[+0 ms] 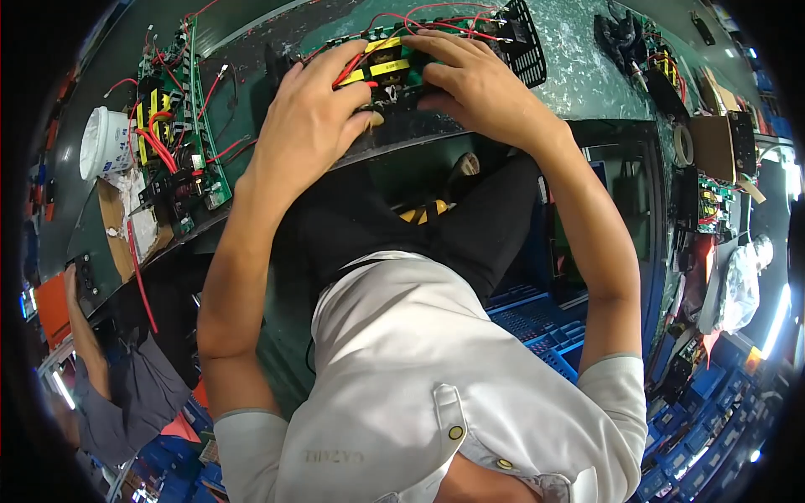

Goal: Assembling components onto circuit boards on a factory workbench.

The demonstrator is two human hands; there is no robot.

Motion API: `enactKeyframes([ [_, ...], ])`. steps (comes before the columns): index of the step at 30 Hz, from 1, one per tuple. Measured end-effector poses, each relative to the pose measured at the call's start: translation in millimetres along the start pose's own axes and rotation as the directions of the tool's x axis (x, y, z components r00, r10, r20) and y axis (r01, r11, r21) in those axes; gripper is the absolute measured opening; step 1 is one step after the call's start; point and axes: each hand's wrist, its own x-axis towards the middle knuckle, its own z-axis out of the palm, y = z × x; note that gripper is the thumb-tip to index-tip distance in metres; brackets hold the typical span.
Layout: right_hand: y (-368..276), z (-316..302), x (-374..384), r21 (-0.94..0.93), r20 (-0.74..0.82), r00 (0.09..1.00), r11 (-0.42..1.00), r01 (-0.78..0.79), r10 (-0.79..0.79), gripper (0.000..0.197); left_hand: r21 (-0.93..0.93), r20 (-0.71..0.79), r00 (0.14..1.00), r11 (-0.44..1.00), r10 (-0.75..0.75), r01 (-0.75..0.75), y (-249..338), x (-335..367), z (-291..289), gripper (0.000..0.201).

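At the bench edge in front of me lies a green circuit board assembly (390, 71) with yellow-taped transformers and thin red wires. My left hand (309, 113) is closed over its left part, with the fingers curled on the near side and by some red wires. From the right, my right hand (490, 90) grips the other part, its fingertips bent round the components. Just beyond that hand stands a black slotted end panel (525, 42). My palms hide the exact contact points.
Another wired board (168, 126) stands to the left beside a white tub (105, 142) and a cardboard box (126, 218). At the right are a black cloth-like bundle (619, 40), a tape roll (682, 145) and more boards (713, 205). A co-worker's arm (88, 348) shows at lower left.
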Motion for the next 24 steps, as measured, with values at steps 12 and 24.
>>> enactKeyframes([
  [12,8,3,4,-0.009,0.043,0.998,0.999,0.047,-0.046,0.023,-0.05,0.027,1.0,0.999,-0.01,0.011,-12,4,1,0.023],
  [24,4,-6,16,-0.025,0.133,0.99,0.998,0.052,-0.048,0.023,0.032,0.014,1.0,0.999,-0.001,0.001,-9,7,5,0.026],
])
